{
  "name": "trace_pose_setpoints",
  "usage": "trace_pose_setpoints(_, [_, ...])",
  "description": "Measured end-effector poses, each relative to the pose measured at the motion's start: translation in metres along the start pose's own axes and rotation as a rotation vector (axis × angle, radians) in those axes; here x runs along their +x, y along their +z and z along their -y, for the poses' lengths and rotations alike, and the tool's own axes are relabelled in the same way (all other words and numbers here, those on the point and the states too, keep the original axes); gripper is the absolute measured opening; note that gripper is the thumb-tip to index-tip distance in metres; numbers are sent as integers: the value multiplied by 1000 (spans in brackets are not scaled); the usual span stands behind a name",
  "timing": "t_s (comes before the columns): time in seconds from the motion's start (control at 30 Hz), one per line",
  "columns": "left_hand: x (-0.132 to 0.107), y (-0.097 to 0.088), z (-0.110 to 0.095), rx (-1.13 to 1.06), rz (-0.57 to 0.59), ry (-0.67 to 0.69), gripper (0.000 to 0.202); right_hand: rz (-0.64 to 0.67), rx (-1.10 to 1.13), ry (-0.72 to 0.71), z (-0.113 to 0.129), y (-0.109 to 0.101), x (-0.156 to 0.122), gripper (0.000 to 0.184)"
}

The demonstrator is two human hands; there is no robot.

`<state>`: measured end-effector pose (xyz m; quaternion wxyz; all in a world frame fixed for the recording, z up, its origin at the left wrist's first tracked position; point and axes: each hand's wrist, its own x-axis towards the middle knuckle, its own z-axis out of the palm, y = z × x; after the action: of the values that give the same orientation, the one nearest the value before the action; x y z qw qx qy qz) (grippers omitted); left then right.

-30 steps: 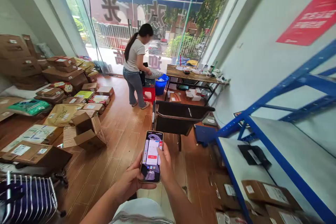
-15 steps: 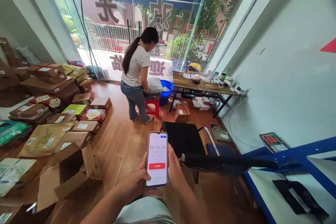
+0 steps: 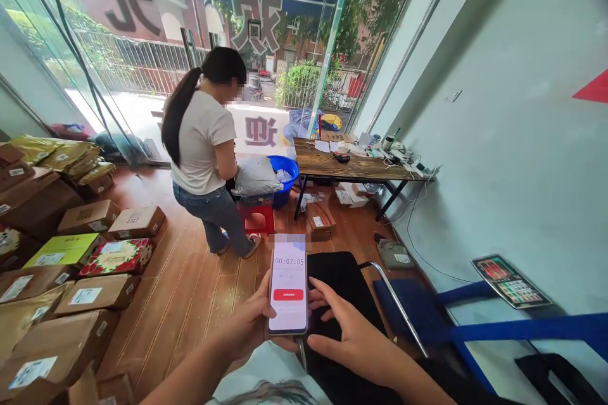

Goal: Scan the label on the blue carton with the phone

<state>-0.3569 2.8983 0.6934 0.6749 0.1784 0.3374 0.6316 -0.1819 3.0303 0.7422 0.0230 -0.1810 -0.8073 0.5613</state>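
A smartphone [image 3: 289, 313] is held upright in front of my body, its lit screen showing a timer at 00:07:05 above a red button. My left hand [image 3: 254, 316] wraps around its left side and underneath, with the thumb at the screen's lower left edge. Beside the phone's right edge is my right hand [image 3: 339, 329], its fingers spread and the thumb apart from them. Whether its fingertips touch the phone's edge I cannot tell. Behind the phone and right hand lies the seat of a black chair [image 3: 339, 266].
Ahead, a person [image 3: 202, 139] stands by a grey parcel [image 3: 256, 176] above a red stool [image 3: 256, 220], near a blue tub [image 3: 291, 186]. A wooden table [image 3: 323, 168] stands against the right wall. Several cardboard boxes [image 3: 95, 294] cover the left floor. A blue frame [image 3: 522, 329] is at right.
My view has moved forward and turned right, so the person looks nearer and further left. My right hand has come off the phone's side and opened. The left keeps its hold.
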Motion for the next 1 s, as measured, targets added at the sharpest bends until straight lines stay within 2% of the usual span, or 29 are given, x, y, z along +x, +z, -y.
trace_pose_setpoints(0.13, [46, -14, -41, -72, -46, 51, 99, -134, 6, -54, 0, -8, 71, 92])
trace_pose_setpoints(0.3, [105, -45, -81, -114, -111, 109, 105, -386, 137, -2, -16, -4, 164, 93])
trace_pose_setpoints(0.47, [170, -80, -127, -40, -93, 43, 87, -630, 237, 27, -43, -11, 250, 85])
trace_pose_setpoints(0.63, [239, -97, -179, 33, -22, -53, 84, -820, 349, 23, -64, -36, 319, 86])
trace_pose_setpoints(0.73, [279, -106, -198, 140, -5, -168, 76, -946, 443, 52, -77, -55, 348, 82])
trace_pose_setpoints(0.8, [303, -114, -206, 246, -31, -268, 67, -982, 606, 149, -91, -68, 358, 75])
trace_pose_setpoints(0.9, [335, -133, -215, 390, -175, -395, 60, -935, 1021, 353, -119, -84, 358, 47])
trace_pose_setpoints(0.93, [345, -141, -217, 433, -239, -422, 57, -927, 1121, 410, -130, -89, 354, 38])
trace_pose_setpoints(1.0, [361, -157, -222, 497, -354, -435, 50, -966, 1229, 508, -155, -100, 344, 32])
